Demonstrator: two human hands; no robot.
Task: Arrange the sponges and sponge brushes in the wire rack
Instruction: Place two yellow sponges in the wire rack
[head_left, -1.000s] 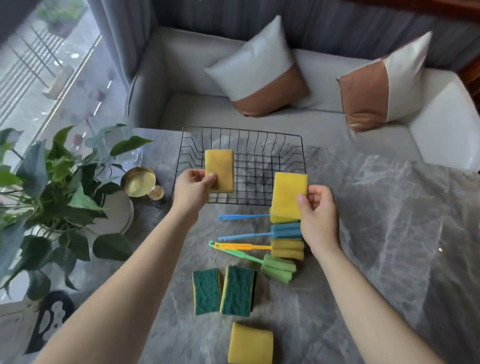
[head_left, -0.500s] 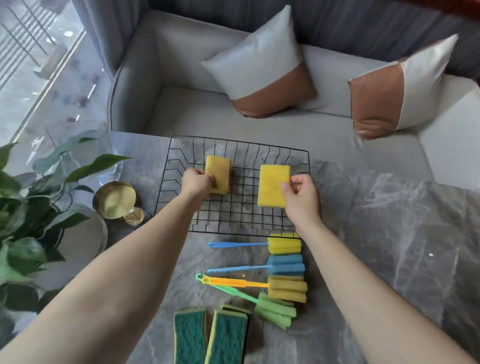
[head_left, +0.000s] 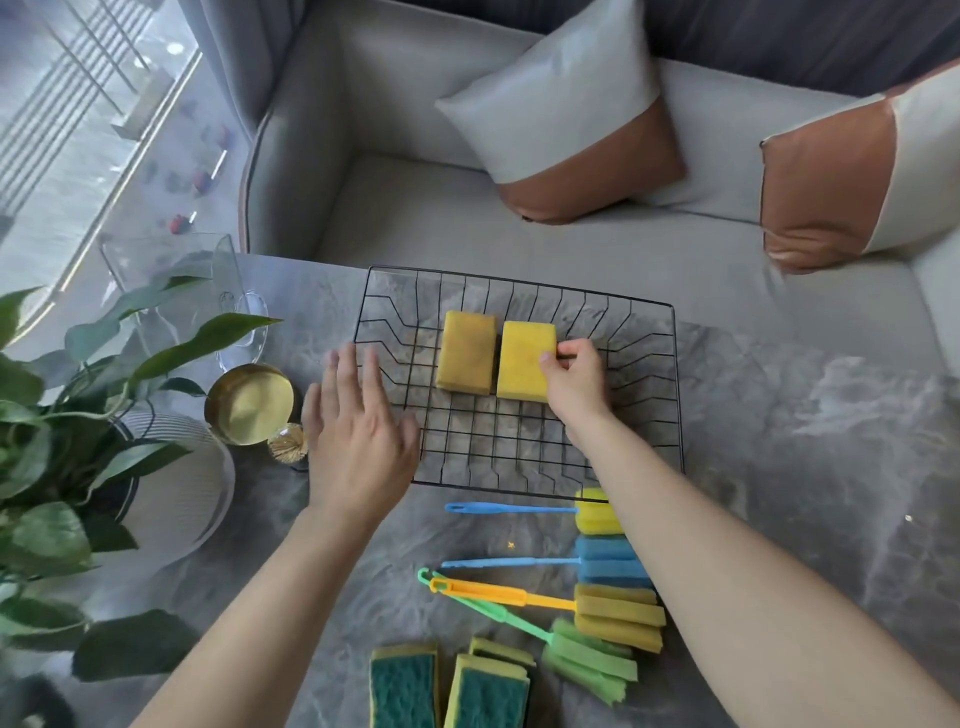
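Note:
A black wire rack (head_left: 647, 312) sits on the grey marble table. Two yellow sponges lie side by side inside it: the left sponge (head_left: 466, 352) lies free, and my right hand (head_left: 575, 382) pinches the right edge of the right sponge (head_left: 521, 359). My left hand (head_left: 356, 434) hovers flat with fingers spread over the rack's left edge, holding nothing. In front of the rack lie several sponge brushes: yellow-headed (head_left: 596, 512), blue (head_left: 610, 558), orange-handled (head_left: 618, 616) and green (head_left: 589, 660). Green-faced sponges (head_left: 404, 688) lie at the near edge.
A leafy potted plant (head_left: 62, 415) fills the left side. A gold bowl (head_left: 249, 402) and a clear glass holder (head_left: 228, 306) stand left of the rack. A grey sofa (head_left: 441, 218) with two cushions lies beyond the table.
Both sponges went down into the rack and now lie flat together. My left hand let go of its sponge and drew back to the left. My right hand still holds the other one.

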